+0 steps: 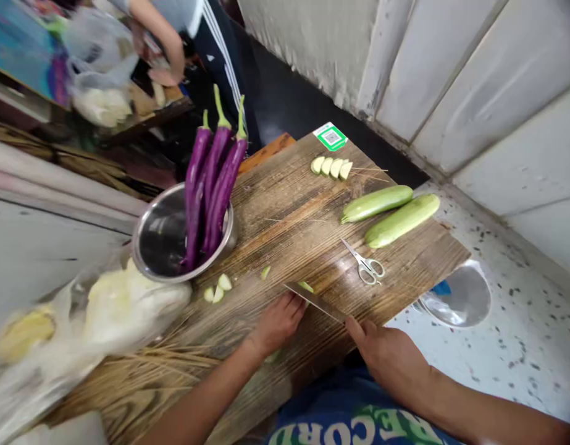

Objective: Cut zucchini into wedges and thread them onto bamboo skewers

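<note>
My right hand [389,355] grips the handle of a knife [315,300], its blade lying across a wooden board [294,222]. My left hand [278,321], fingers curled, holds down a pale green vegetable piece [305,286] at the blade. Two whole green zucchini [390,212] lie at the board's right side. A row of cut slices [331,167] sits at the far edge. Small scissors [365,264] lie between the zucchini and the knife. More cut pieces [218,288] lie near the bowl.
A steel bowl [168,238] holds three long purple eggplants [213,179] standing upright. A plastic bag of pale produce [104,309] lies at left, over straw [141,371]. A steel lid [458,296] sits on the speckled floor. Another person's arm [162,43] works at top left.
</note>
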`<action>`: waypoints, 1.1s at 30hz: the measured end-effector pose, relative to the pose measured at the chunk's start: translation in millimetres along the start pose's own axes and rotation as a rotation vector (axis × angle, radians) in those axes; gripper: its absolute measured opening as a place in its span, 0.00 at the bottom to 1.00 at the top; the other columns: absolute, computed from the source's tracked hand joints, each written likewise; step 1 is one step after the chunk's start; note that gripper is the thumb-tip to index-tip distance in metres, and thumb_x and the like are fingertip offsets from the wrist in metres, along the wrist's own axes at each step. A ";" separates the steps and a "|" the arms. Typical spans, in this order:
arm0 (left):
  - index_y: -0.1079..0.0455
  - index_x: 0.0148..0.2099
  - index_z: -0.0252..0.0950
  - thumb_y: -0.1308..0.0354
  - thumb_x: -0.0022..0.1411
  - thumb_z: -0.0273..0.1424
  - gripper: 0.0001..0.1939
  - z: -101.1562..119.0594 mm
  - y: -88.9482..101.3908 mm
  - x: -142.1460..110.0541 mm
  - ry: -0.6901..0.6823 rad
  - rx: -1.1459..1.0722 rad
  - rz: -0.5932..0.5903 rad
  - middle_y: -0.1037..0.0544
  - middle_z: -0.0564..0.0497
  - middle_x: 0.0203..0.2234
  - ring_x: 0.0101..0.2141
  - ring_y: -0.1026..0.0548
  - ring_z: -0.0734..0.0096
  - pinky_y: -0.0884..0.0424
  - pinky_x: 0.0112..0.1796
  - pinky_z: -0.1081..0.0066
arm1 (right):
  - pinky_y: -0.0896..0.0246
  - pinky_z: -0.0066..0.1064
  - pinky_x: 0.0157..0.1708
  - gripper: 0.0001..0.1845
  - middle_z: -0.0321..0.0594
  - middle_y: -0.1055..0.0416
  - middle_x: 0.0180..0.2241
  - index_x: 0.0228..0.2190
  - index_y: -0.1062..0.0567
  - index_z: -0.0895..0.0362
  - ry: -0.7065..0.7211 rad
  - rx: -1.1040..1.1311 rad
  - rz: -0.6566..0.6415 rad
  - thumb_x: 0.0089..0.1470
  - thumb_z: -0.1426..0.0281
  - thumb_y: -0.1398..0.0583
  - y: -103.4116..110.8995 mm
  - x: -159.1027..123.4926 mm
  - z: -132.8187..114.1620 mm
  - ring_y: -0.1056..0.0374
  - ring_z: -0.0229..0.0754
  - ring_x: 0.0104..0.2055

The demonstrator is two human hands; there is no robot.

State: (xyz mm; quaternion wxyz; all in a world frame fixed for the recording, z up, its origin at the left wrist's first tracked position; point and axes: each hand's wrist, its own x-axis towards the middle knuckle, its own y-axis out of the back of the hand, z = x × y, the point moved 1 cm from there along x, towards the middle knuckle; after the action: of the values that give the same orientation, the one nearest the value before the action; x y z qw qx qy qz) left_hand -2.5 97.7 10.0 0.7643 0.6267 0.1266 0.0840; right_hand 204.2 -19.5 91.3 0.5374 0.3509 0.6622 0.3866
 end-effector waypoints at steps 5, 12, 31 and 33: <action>0.33 0.47 0.34 0.58 0.62 0.25 0.15 -7.7 22.8 9.3 -0.047 -0.031 -0.120 0.27 0.45 0.40 0.41 0.32 0.62 0.32 0.40 0.64 | 0.47 0.23 0.19 0.19 0.41 0.30 0.29 0.47 0.39 0.57 -0.045 0.105 -0.124 0.52 0.79 0.50 15.8 -6.0 -9.7 0.31 0.39 0.26; 0.33 0.47 0.33 0.60 0.64 0.26 0.16 -14.7 14.9 8.3 -0.143 -0.046 -0.047 0.28 0.44 0.39 0.42 0.33 0.63 0.35 0.42 0.63 | 0.44 0.25 0.20 0.16 0.42 0.30 0.29 0.45 0.38 0.57 -0.090 0.197 -0.186 0.54 0.78 0.51 14.3 -2.4 -15.1 0.30 0.42 0.27; 0.35 0.50 0.33 0.60 0.63 0.26 0.17 -16.8 6.3 3.5 -0.167 -0.036 -0.066 0.29 0.43 0.43 0.44 0.33 0.62 0.35 0.42 0.62 | 0.48 0.24 0.20 0.13 0.41 0.29 0.28 0.41 0.36 0.57 -0.099 0.323 -0.177 0.53 0.78 0.51 2.6 -0.6 -11.9 0.31 0.40 0.27; 0.35 0.50 0.33 0.60 0.63 0.25 0.17 -17.2 4.8 2.3 -0.172 -0.032 -0.049 0.29 0.43 0.43 0.44 0.33 0.61 0.35 0.42 0.62 | 0.49 0.24 0.20 0.12 0.40 0.29 0.29 0.41 0.36 0.57 -0.098 0.338 -0.171 0.53 0.78 0.50 2.3 -1.2 -12.1 0.31 0.39 0.26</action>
State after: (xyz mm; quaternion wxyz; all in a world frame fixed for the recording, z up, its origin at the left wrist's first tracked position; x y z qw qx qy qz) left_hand -5.3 115.5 11.4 0.7840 0.6162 0.0744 0.0134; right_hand 192.6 -21.1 95.4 0.5332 0.3971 0.7182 0.2055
